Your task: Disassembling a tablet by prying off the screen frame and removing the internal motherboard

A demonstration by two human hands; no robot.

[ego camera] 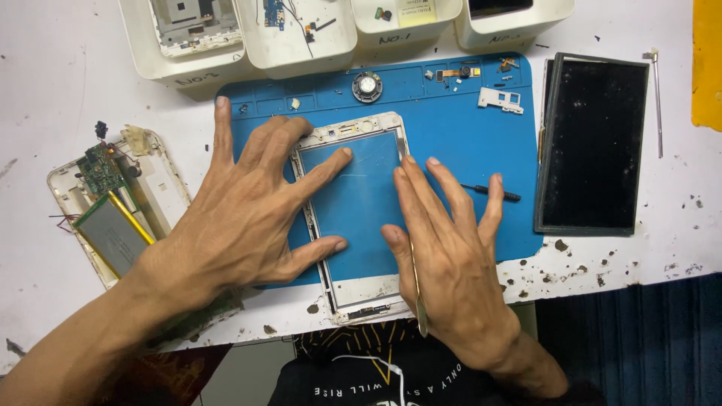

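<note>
A white tablet front frame with a clear glass panel [359, 203] lies on a blue work mat [451, 128]. My left hand [241, 214] lies flat on the frame's left side, fingers spread over the glass. My right hand [444, 256] presses flat on the frame's right edge, and a thin metal pry tool [420, 308] sticks out from under its palm toward me. A small black screwdriver [511, 195] lies on the mat just beyond my right fingers.
A dark display panel [594, 146] lies to the right of the mat. A tablet back shell with a circuit board and a battery [113, 225] sits on the left. White bins of parts [293, 34] line the far edge. A round speaker [367, 86] and small parts rest on the mat.
</note>
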